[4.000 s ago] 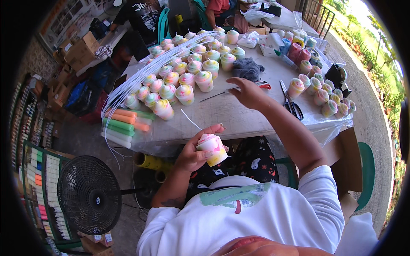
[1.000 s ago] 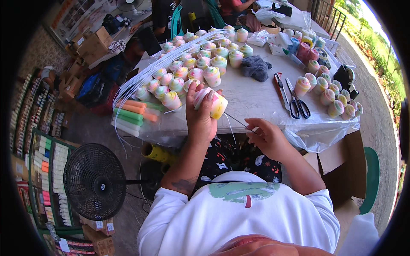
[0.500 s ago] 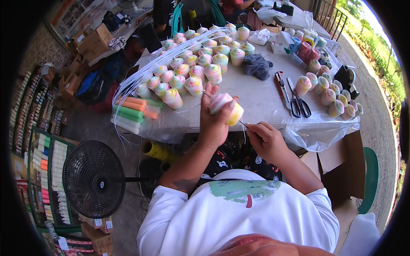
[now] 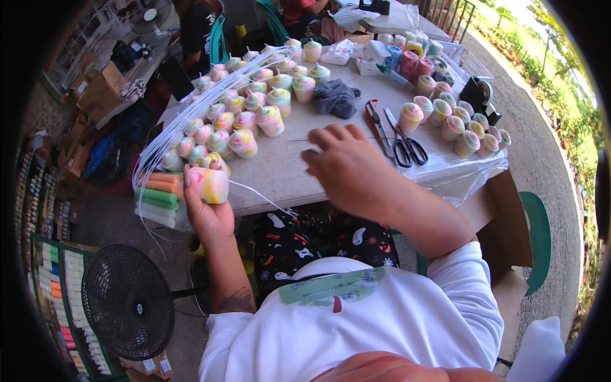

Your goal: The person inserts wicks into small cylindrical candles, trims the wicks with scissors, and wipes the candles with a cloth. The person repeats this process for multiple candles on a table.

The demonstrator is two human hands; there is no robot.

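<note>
The left hand (image 4: 210,218) pinched a swirled pastel cup (image 4: 212,186), tipped sideways left of centre, a white cord (image 4: 258,193) trailing from its right end. The right hand (image 4: 347,164), moments earlier working a thin rod there, had swung up to mid-frame; I couldn't tell whether its blurred fingers gripped anything. Rod work on this cup looked finished or paused. Beyond lay scissors (image 4: 408,146), right of centre; similar cups (image 4: 270,121) crowded the upper left.

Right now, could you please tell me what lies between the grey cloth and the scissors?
In the head view, the red cutter lies between the grey cloth and the scissors.
</note>
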